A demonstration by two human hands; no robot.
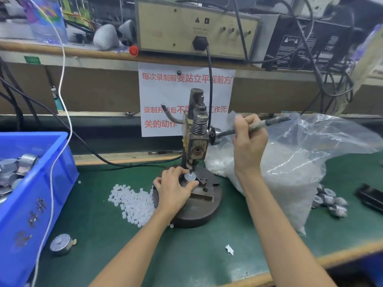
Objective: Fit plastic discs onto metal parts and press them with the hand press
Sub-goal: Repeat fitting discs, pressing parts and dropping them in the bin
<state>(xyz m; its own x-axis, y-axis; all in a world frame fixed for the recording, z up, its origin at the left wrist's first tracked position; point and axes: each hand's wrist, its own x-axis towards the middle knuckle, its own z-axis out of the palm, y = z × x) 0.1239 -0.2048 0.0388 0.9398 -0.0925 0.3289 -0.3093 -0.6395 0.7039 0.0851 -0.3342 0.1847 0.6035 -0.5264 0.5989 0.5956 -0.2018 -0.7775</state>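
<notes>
The hand press stands mid-table on a round dark base. My right hand grips its lever, which sticks out to the right. My left hand pinches a round metal part that sits on the fixture right under the press tip. A heap of small white plastic discs lies on the green mat left of the base. One more metal part lies at the near left.
A blue bin with several metal parts stands at the left. A clear plastic bag of white pieces fills the right. Beyond it lie several finished metal parts and a black object. A white cord hangs at the left.
</notes>
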